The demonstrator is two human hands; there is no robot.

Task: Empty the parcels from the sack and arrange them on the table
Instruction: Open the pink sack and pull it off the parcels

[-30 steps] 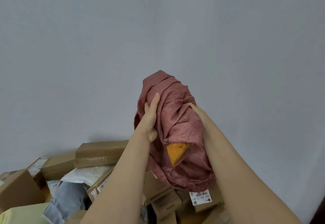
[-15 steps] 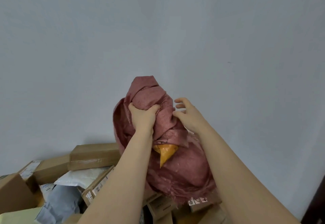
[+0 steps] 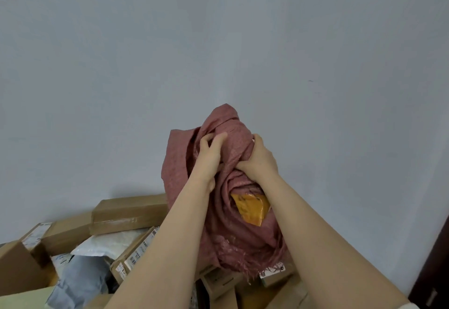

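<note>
**Still wrestling the last one out of the sack**

Gripping the bunched sack (image 3: 181, 163) with both now: left hand (image 3: 209, 153) clenched into the folds, right hand (image 3: 260, 160) clamped on too, after hanging loose half a second back. Holding it up over the parcels (image 3: 128, 214) piled near left. Showing way more of the yellow parcel (image 3: 251, 208) through a gap in the folds than before. Probably needs one more shake.
</note>
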